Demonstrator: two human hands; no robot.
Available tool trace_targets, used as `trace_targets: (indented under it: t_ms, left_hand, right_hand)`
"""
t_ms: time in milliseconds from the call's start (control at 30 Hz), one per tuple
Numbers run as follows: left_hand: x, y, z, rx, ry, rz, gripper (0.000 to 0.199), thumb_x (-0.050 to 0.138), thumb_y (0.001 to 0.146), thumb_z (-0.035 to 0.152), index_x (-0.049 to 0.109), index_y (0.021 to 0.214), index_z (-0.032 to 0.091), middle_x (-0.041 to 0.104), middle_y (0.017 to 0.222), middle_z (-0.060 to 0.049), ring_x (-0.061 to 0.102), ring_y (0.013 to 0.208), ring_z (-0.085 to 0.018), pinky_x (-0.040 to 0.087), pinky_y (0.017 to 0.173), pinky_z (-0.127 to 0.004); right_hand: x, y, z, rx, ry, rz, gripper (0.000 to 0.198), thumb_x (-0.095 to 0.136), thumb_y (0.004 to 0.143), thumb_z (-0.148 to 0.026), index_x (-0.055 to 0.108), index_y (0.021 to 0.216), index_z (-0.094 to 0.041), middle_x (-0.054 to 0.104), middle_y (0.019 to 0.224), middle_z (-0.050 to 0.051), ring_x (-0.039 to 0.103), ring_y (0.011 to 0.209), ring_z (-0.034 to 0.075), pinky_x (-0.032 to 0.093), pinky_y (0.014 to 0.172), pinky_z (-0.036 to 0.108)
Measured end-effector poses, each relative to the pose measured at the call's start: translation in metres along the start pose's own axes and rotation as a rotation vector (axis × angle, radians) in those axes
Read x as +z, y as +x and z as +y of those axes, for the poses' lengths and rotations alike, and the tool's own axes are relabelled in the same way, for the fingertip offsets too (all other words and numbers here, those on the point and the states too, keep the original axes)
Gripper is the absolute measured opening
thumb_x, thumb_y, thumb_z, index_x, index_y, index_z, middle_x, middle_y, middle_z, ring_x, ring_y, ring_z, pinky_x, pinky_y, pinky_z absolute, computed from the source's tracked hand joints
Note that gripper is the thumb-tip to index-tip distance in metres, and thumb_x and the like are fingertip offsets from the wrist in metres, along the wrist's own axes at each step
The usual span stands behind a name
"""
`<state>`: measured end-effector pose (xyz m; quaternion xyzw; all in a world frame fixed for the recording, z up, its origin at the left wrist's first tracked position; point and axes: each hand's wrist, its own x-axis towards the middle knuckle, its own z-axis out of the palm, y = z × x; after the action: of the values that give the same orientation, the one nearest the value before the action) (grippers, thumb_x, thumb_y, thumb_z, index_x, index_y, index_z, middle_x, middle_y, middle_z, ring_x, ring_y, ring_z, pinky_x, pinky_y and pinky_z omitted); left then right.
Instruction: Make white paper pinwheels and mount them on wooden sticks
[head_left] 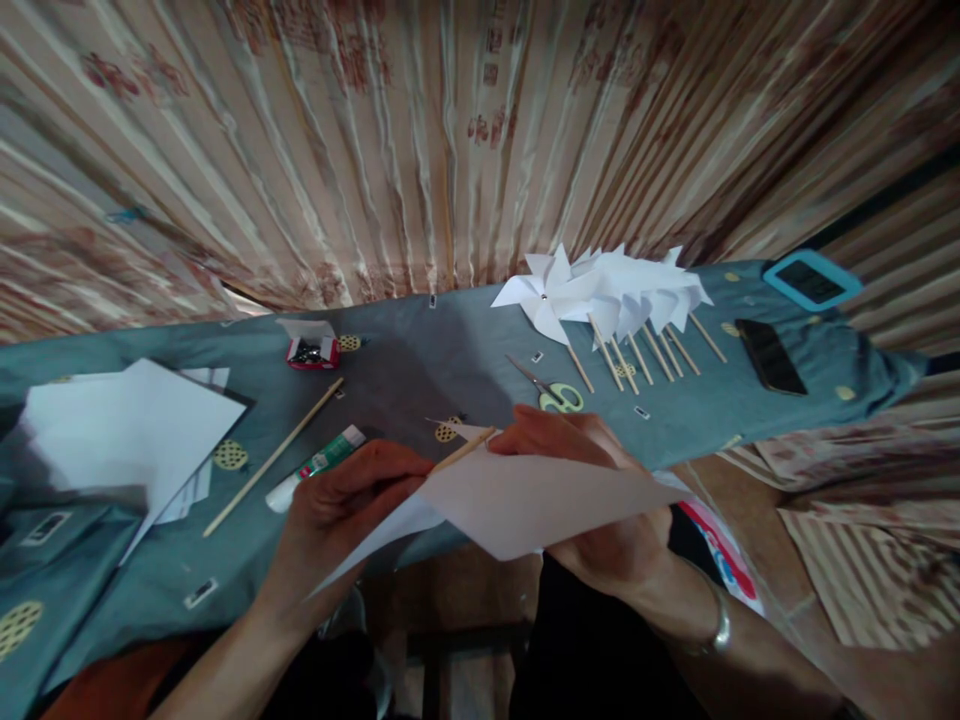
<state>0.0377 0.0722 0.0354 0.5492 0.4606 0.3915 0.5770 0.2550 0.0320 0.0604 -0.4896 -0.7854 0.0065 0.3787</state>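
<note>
A white paper pinwheel (517, 500) is held up in front of me, over the near edge of the table. Across its back lies the tip of a thin wooden stick (463, 452). My left hand (352, 500) is closed on the stick, with the fingers pinching it below its tip. My right hand (592, 470) is closed on the pinwheel near its middle; the paper hides most of these fingers. Just beyond my hands, green-handled scissors (561, 397) rest on the cloth. Beside my left hand lies a glue stick (319, 465) with a green label.
Several finished pinwheels (547, 295) on sticks lie in a row at the back right. A phone (770, 356) and a blue-framed device (814, 280) are further right. At left are white paper sheets (135, 420), a loose stick (274, 457) and a red box (313, 352) of small dark pieces.
</note>
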Motion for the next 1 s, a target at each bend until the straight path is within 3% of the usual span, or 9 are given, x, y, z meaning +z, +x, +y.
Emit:
trace_targets:
  t_ms: [200, 767, 1000]
  left_hand:
    - [0.003, 0.001, 0.002, -0.002, -0.004, 0.013, 0.005, 0.079, 0.073, 0.032, 0.081, 0.075, 0.028, 0.071, 0.075, -0.002, 0.063, 0.070, -0.017, 0.050, 0.062, -0.024]
    - [0.002, 0.003, 0.009, 0.063, 0.044, 0.032, 0.006, 0.076, 0.074, 0.029, 0.081, 0.074, 0.030, 0.071, 0.073, -0.003, 0.064, 0.068, -0.017, 0.054, 0.063, -0.026]
    - [0.000, 0.001, 0.001, 0.057, 0.054, 0.041, 0.006, 0.076, 0.076, 0.033, 0.081, 0.076, 0.031, 0.071, 0.075, -0.003, 0.065, 0.071, -0.019, 0.054, 0.063, -0.027]
  right_hand:
    - [-0.009, 0.008, -0.001, -0.108, 0.017, 0.065, 0.059, 0.058, 0.092, -0.019, 0.036, 0.147, -0.022, 0.076, 0.100, 0.005, 0.071, 0.091, 0.021, 0.062, 0.078, 0.031]
    - [-0.011, 0.004, 0.000, -0.061, 0.091, -0.006, 0.048, 0.056, 0.095, -0.026, 0.043, 0.141, -0.023, 0.076, 0.102, 0.006, 0.072, 0.093, 0.024, 0.062, 0.077, 0.036]
    - [-0.008, 0.003, 0.000, -0.072, 0.113, 0.047, 0.047, 0.056, 0.095, -0.024, 0.045, 0.141, -0.023, 0.076, 0.103, 0.006, 0.072, 0.091, 0.022, 0.061, 0.077, 0.034]
